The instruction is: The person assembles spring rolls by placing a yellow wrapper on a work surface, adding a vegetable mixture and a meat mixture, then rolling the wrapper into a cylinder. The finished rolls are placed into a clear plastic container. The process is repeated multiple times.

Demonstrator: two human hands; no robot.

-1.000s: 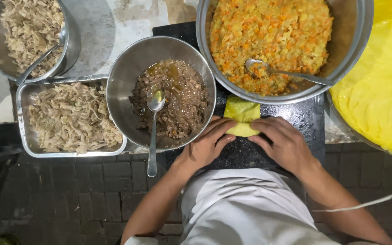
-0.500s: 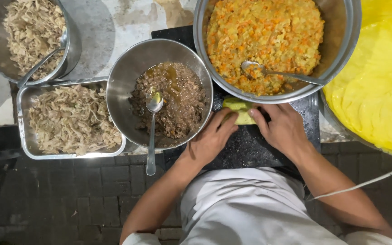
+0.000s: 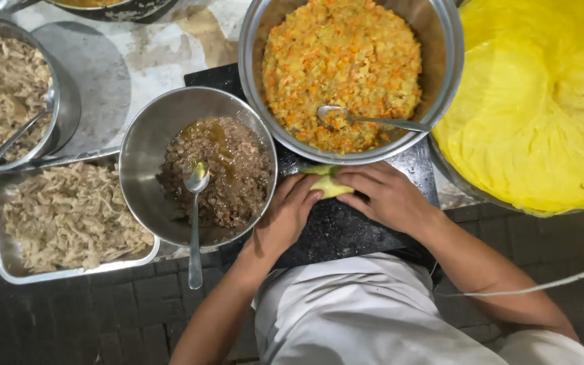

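Observation:
A small yellow-green wrapped roll (image 3: 328, 182) lies on a black board (image 3: 346, 226) just below the big bowl of orange filling. My left hand (image 3: 286, 216) presses its fingers against the roll's left side. From the right, my right hand (image 3: 386, 196) covers the roll with fingers curled over it. Both hands hold the roll between them; most of it is hidden under the fingers.
A steel bowl of orange filling (image 3: 343, 71) with a spoon (image 3: 366, 120) sits behind the board. A bowl of brown minced filling (image 3: 214, 169) with a spoon (image 3: 195, 216) stands left. A tray (image 3: 8, 260) and bowl (image 3: 8, 88) of shredded pale food lie far left. Yellow wrappers (image 3: 542, 115) fill a bowl right.
The view has shifted, so the bowls sit further right and larger. My hands have closed further over the roll, which shows less than a second ago.

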